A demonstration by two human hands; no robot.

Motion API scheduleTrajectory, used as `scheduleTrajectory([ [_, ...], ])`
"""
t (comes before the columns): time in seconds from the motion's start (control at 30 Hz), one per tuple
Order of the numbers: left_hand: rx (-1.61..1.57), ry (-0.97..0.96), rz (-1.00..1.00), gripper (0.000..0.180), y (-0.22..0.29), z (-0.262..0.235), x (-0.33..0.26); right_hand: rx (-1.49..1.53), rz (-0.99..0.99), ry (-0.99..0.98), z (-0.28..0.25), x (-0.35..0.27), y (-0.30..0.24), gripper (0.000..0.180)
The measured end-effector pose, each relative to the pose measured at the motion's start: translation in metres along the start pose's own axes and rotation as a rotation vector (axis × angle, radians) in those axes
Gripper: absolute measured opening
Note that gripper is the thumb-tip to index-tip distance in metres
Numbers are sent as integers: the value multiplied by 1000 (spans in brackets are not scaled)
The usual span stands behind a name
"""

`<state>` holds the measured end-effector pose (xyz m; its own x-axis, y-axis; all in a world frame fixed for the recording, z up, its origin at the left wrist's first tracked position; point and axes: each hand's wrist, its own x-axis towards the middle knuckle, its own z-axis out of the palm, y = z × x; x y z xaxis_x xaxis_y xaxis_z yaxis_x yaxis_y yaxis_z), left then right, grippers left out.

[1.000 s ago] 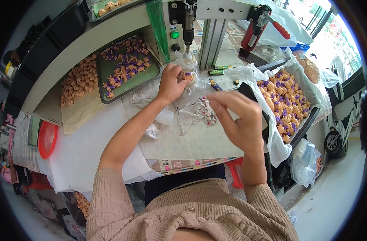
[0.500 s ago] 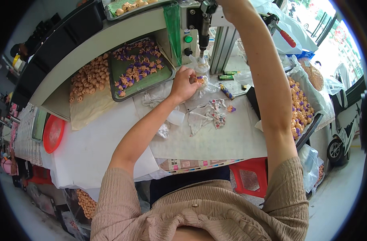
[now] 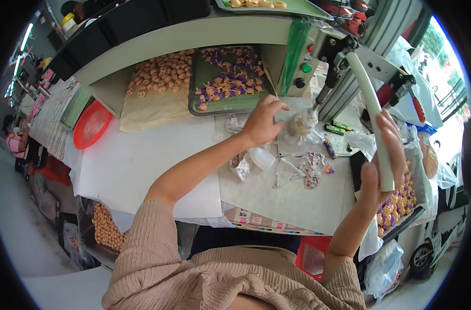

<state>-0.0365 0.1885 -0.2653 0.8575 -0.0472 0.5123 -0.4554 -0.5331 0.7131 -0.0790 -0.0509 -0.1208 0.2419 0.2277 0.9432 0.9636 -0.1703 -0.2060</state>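
Resting beside left fingers [image 3: 276,106]: clear bag [image 3: 303,124]

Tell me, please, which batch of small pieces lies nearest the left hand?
The purple-and-orange pieces on the green tray, just beyond the left hand; the tan batch lies farther left.

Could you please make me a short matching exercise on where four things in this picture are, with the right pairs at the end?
Things:
1. white lever
2. clear bag
3. red dish
4. green tray

Places:
A. far left of the bench
B. under the press tip, at the left hand
C. in the right hand
D. behind the left hand, full of purple pieces

Pairs: 1-C, 2-B, 3-A, 4-D
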Motion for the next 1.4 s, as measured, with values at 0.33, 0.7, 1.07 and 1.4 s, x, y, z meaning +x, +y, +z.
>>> scheduleTrajectory([
  [0.33,869,586,-107,48,-168,-221,-48,30,735,-147,-18,-83,-40,31],
  [0.7,869,286,-814,85,-202,-301,-49,109,1022,-127,41,-107,-72,25],
  [1.07,946,360,-375,46,-218,-283,-69,131,884,-342,78,-97,-91,18],
  [1.4,1063,305,-413,33,-192,-255,-73,101,957,-309,32,-118,-95,13],
])
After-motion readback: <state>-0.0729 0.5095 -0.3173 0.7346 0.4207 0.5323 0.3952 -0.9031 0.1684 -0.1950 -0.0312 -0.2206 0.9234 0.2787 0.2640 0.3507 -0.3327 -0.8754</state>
